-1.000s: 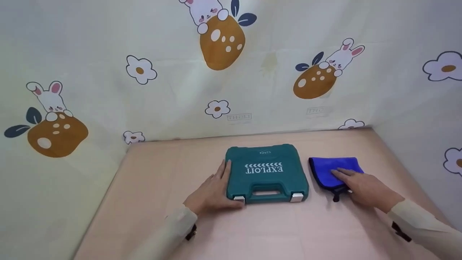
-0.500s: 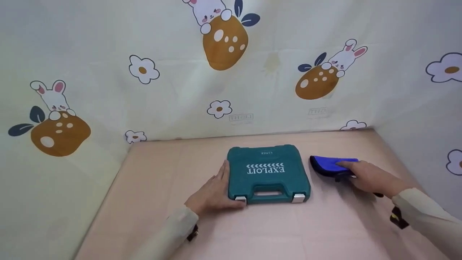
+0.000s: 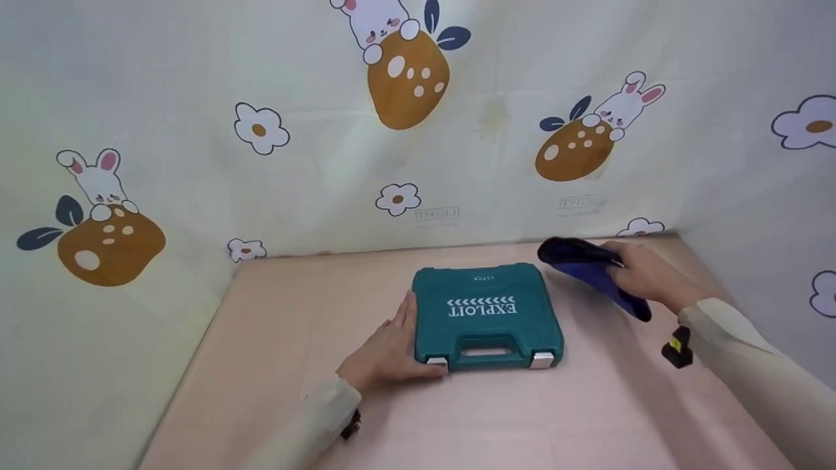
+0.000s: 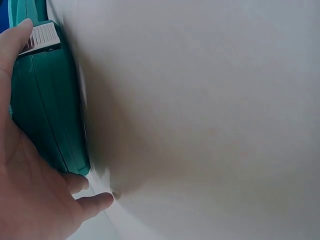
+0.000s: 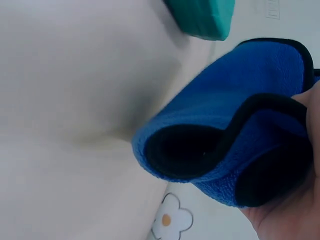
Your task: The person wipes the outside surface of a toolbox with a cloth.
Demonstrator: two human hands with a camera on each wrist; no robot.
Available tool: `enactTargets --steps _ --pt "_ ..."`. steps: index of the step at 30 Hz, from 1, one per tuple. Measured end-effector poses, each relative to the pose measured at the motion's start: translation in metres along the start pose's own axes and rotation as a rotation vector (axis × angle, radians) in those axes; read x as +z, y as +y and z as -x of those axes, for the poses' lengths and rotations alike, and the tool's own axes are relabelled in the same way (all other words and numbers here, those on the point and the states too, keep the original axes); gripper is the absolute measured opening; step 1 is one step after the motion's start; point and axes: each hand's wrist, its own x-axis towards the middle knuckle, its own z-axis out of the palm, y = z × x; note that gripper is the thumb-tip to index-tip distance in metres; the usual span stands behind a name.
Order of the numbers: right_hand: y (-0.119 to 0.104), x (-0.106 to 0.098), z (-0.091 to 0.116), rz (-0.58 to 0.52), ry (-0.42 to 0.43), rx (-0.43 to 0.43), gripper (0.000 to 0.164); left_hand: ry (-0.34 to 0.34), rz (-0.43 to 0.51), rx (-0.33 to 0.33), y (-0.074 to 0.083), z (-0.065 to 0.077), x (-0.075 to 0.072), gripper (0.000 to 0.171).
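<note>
- While the left hand (image 3: pixel 385 356) lies with fingers extended along the left side of the teal EXPLOIT carrying case (image 3: pixel 490 287), the head view shows the right hand (image 3: pixel 643 271) pinching a folded blue cloth (image 3: pixel 597 277), apparently raised over the table (image 3: pixel 313 320); right of the case, its length slants from far left to near right, and the right hand is nearer.
- Left wrist view: the thumb touches the ribbed latch (image 4: pixel 46 36); two fingertips spread by the case's far end.
- Right wrist view: the cloth is apart from the case; fingertips hidden.

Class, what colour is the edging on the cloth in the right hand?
The edging is black, seen best in the right wrist view.
</note>
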Motion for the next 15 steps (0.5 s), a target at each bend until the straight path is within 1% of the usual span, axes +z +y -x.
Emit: enactTargets --steps 1,3,7,11,15 --pt "-0.003 0.001 -0.004 -0.009 0.007 0.006 0.042 0.001 -0.001 0.000 0.000 0.000 0.000 0.144" --pt "-0.010 0.004 -0.014 -0.031 -0.001 0.047 0.045 0.000 -0.005 -0.003 0.000 -0.001 0.000 0.143" --pt "-0.026 0.012 -0.035 -0.064 0.007 0.071 0.043 -0.002 -0.001 -0.007 0.001 -0.002 -0.001 0.144" --pt "-0.046 0.021 -0.052 -0.031 0.048 0.044 0.042 -0.007 0.004 -0.007 0.002 -0.002 -0.001 0.144" --pt "-0.068 0.033 -0.067 0.014 0.049 0.042 0.040 -0.017 0.003 -0.005 0.002 -0.001 0.000 0.144"
